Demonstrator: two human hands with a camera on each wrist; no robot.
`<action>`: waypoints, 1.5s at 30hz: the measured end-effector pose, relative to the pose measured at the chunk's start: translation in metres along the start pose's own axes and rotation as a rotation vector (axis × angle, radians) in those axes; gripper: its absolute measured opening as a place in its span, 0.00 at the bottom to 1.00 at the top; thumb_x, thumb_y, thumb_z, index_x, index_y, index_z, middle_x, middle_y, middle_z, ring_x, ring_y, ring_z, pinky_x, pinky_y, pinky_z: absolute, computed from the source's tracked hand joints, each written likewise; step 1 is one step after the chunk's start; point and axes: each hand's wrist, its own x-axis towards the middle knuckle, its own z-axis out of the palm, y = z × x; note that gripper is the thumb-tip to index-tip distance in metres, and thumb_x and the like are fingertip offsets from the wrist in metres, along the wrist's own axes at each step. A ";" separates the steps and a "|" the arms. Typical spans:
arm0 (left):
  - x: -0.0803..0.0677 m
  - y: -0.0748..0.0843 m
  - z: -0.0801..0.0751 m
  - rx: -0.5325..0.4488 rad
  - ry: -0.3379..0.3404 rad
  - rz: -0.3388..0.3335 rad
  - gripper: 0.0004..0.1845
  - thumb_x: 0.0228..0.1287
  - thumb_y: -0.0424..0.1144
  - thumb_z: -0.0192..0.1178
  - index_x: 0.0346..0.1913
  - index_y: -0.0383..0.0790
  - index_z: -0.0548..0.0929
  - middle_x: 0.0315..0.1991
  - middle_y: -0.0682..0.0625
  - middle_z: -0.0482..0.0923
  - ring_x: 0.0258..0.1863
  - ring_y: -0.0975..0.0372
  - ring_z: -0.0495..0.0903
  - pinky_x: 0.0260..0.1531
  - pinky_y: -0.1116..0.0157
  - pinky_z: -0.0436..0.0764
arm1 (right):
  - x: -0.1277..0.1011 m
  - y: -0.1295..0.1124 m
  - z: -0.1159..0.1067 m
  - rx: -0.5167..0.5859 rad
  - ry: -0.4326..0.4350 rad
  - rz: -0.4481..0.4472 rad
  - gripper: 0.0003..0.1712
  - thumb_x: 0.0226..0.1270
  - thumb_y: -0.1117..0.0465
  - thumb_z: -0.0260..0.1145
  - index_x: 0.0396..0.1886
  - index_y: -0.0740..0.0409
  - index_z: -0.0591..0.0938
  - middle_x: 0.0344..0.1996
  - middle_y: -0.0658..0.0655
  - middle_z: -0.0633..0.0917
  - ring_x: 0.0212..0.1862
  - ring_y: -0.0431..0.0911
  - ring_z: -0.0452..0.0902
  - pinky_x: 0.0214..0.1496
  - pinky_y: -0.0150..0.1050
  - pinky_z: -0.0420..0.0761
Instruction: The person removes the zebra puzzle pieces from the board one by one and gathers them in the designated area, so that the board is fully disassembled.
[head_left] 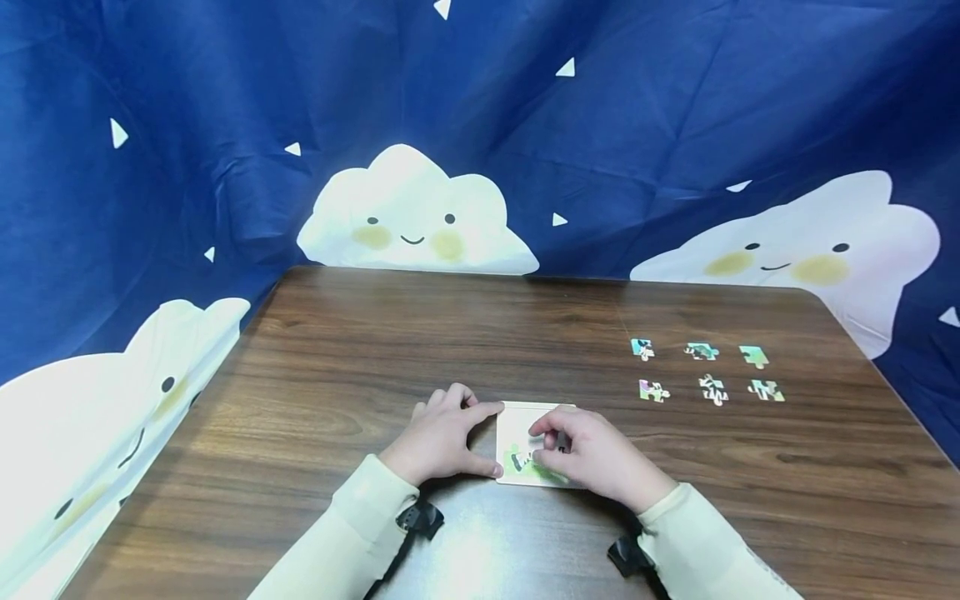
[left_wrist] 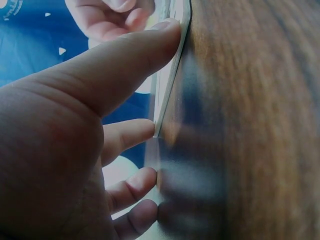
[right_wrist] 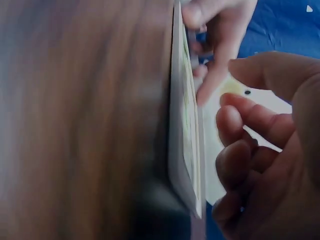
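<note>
Here the left hand [head_left: 442,433] braces the left edge of the puzzle board [head_left: 517,427] between its straight index finger and thumb, the board lying flat near the front of the desk [head_left: 375,350]. The right hand [head_left: 588,454] pinches a puzzle piece [head_left: 521,461] down onto the board. Six loose pieces [head_left: 705,371] lie well apart to the right.

Six loose puzzle pieces [head_left: 702,371], one puzzle board [head_left: 517,429], one table [head_left: 375,350], two hands [head_left: 442,437]
</note>
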 end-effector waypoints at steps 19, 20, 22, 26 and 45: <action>0.002 -0.001 0.001 0.017 0.014 0.008 0.45 0.37 0.70 0.65 0.65 0.64 0.68 0.49 0.56 0.63 0.43 0.61 0.62 0.36 0.60 0.61 | 0.001 -0.010 0.017 -0.173 -0.050 0.071 0.14 0.43 0.50 0.73 0.28 0.44 0.77 0.23 0.40 0.72 0.25 0.32 0.64 0.34 0.35 0.62; 0.002 -0.001 0.001 0.017 0.013 0.006 0.45 0.37 0.70 0.65 0.65 0.65 0.68 0.49 0.57 0.63 0.43 0.61 0.62 0.36 0.60 0.61 | 0.002 -0.010 0.017 -0.171 -0.049 0.074 0.14 0.43 0.50 0.73 0.29 0.44 0.77 0.23 0.40 0.72 0.26 0.32 0.65 0.35 0.36 0.62; 0.001 -0.001 0.001 0.019 0.013 0.004 0.45 0.37 0.70 0.64 0.65 0.65 0.68 0.49 0.57 0.63 0.43 0.61 0.61 0.36 0.60 0.61 | 0.002 -0.010 0.017 -0.166 -0.047 0.077 0.15 0.42 0.51 0.73 0.29 0.44 0.76 0.23 0.40 0.72 0.26 0.32 0.65 0.35 0.36 0.63; 0.001 -0.001 0.001 0.019 0.019 0.006 0.45 0.37 0.70 0.64 0.65 0.64 0.68 0.49 0.56 0.63 0.42 0.61 0.62 0.35 0.60 0.61 | 0.003 -0.009 0.018 -0.148 -0.039 0.076 0.16 0.41 0.51 0.74 0.29 0.43 0.76 0.24 0.40 0.73 0.26 0.33 0.67 0.34 0.36 0.63; 0.000 -0.001 0.002 0.017 0.013 0.003 0.45 0.36 0.70 0.65 0.65 0.65 0.68 0.48 0.57 0.63 0.42 0.61 0.62 0.35 0.61 0.60 | 0.003 -0.009 0.018 0.025 -0.018 0.090 0.08 0.49 0.64 0.66 0.26 0.45 0.78 0.17 0.40 0.74 0.21 0.34 0.67 0.23 0.31 0.68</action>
